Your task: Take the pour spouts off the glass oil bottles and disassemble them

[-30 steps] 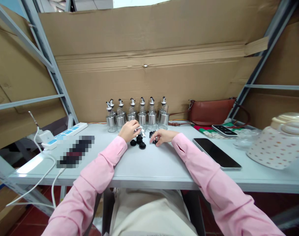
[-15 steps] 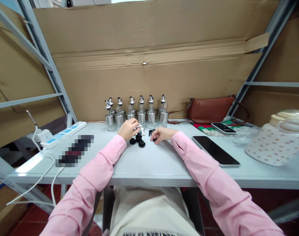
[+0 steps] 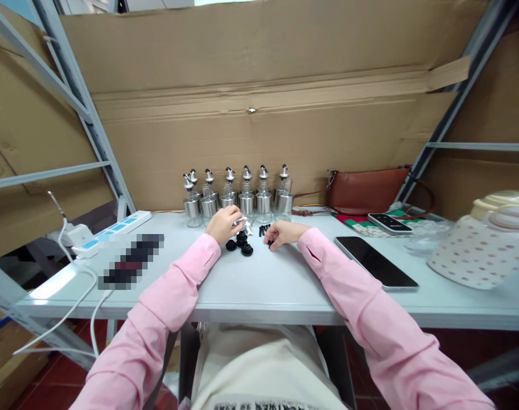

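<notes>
My left hand (image 3: 223, 225) is closed, its fingertips around a small white part (image 3: 239, 220) beside a little heap of white and silvery pieces (image 3: 247, 229). Several round black stoppers (image 3: 246, 249) lie just below those fingers. My right hand (image 3: 282, 233) rests on the table with thumb and fingers pinched on a small black part (image 3: 270, 243), mostly hidden by the fingertips. Between the hands sits a cluster of thin black pieces (image 3: 262, 229). Behind them stand several glass bottles with metal sleeves (image 3: 263, 202), topped with silvery pour spouts (image 3: 246, 172).
A phone (image 3: 374, 262) lies to the right, near a dotted jug (image 3: 477, 250) and a brown handbag (image 3: 364, 191). At the back right is a black device (image 3: 390, 223). A power strip (image 3: 114, 230) with white cables lies left. Cardboard (image 3: 259, 142) walls the back.
My right fingertips have shifted very slightly over the small black part. My left hand stays at the white pieces; the whole view has moved a touch.
</notes>
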`<state>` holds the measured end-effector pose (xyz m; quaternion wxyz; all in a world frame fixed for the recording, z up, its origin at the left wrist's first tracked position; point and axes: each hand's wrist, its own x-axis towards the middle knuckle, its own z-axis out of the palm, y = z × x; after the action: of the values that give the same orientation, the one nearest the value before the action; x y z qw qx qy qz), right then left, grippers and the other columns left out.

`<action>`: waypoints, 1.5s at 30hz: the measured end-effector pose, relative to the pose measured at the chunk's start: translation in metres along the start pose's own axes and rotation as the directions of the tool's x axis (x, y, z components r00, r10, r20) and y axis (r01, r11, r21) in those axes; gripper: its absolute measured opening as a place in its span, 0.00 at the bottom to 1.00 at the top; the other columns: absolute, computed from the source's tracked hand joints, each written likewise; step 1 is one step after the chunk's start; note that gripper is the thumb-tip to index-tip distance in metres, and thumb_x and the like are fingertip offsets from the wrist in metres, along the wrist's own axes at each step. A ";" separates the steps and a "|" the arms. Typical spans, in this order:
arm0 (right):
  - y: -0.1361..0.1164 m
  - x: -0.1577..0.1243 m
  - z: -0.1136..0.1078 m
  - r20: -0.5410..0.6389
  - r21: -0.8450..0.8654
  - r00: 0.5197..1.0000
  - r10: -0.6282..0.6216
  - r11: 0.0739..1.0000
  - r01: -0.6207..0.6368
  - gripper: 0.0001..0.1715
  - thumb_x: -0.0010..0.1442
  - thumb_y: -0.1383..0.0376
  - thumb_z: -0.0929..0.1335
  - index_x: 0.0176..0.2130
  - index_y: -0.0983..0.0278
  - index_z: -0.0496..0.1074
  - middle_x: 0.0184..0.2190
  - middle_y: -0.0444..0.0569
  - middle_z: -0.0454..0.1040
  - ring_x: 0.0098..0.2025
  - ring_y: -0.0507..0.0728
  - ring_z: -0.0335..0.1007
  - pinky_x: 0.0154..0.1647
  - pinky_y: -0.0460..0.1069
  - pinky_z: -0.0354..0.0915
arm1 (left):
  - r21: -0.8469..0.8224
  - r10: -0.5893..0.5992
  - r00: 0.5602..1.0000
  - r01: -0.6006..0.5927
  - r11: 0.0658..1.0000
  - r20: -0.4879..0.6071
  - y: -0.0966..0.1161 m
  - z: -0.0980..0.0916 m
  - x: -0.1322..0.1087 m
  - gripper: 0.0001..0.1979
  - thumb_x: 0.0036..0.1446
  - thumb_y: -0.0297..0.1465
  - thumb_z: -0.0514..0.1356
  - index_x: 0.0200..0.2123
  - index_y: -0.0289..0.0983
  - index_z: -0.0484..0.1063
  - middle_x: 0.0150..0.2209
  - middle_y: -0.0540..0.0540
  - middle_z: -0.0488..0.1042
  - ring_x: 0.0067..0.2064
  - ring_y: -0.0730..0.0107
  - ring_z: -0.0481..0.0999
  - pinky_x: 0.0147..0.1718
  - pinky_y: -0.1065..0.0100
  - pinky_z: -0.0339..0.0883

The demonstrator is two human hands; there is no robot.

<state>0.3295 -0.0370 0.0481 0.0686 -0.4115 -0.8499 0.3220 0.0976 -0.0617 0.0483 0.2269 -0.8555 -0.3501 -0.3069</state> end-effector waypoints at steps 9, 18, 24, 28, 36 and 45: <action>-0.022 -0.006 0.003 -0.247 0.233 0.958 -0.143 0.951 0.202 0.27 0.39 0.52 0.72 0.35 0.69 0.74 0.25 0.46 0.71 0.27 0.50 0.63 0.31 0.46 0.60 | -0.183 0.016 0.997 -0.030 0.983 -0.078 0.019 -0.005 0.005 0.09 0.60 0.33 0.50 0.36 0.35 0.67 0.37 0.43 0.68 0.39 0.70 0.70 0.40 0.69 0.66; -0.038 -0.011 0.007 -0.398 0.352 0.907 -0.140 0.889 0.291 0.24 0.40 0.51 0.72 0.29 0.69 0.71 0.21 0.44 0.69 0.23 0.48 0.61 0.26 0.46 0.58 | -0.207 0.072 0.995 -0.085 0.975 -0.068 0.023 -0.001 0.005 0.16 0.57 0.38 0.55 0.46 0.36 0.61 0.38 0.43 0.68 0.40 0.68 0.72 0.39 0.68 0.68; -0.033 -0.006 0.002 -0.506 0.436 0.853 -0.129 0.815 0.382 0.23 0.44 0.49 0.69 0.25 0.67 0.68 0.19 0.42 0.66 0.20 0.46 0.58 0.23 0.45 0.55 | -0.224 0.087 0.985 -0.121 0.967 -0.152 0.025 -0.005 0.005 0.13 0.59 0.32 0.53 0.47 0.36 0.60 0.40 0.43 0.69 0.42 0.68 0.72 0.42 0.68 0.68; -0.029 -0.002 0.001 -0.515 0.468 0.852 -0.096 0.801 0.373 0.22 0.45 0.49 0.68 0.22 0.66 0.66 0.17 0.40 0.64 0.19 0.46 0.58 0.21 0.44 0.55 | -0.220 0.096 0.986 -0.125 0.967 -0.137 0.028 -0.005 0.005 0.14 0.59 0.28 0.51 0.49 0.36 0.60 0.43 0.42 0.70 0.45 0.67 0.72 0.43 0.66 0.67; -0.032 -0.001 0.011 -0.545 0.438 0.835 -0.077 0.823 0.362 0.15 0.44 0.58 0.70 0.26 0.65 0.64 0.16 0.38 0.64 0.18 0.46 0.59 0.21 0.44 0.56 | -0.031 0.051 0.988 -0.056 0.998 -0.143 0.028 -0.008 0.006 0.15 0.53 0.28 0.53 0.46 0.33 0.66 0.35 0.43 0.70 0.38 0.65 0.70 0.38 0.65 0.64; -0.042 -0.005 0.015 -0.498 0.461 0.863 -0.089 0.816 0.349 0.10 0.46 0.61 0.67 0.24 0.67 0.69 0.20 0.44 0.70 0.24 0.49 0.66 0.26 0.44 0.60 | 0.065 -0.023 0.992 0.032 0.997 -0.125 0.027 -0.010 0.006 0.12 0.50 0.34 0.57 0.38 0.35 0.68 0.33 0.45 0.70 0.37 0.64 0.69 0.44 0.59 0.57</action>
<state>0.2991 -0.0674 0.0626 0.4149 -0.3355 -0.7280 0.4306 0.1179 -0.0827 0.0550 0.2725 -0.8216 -0.3571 -0.3509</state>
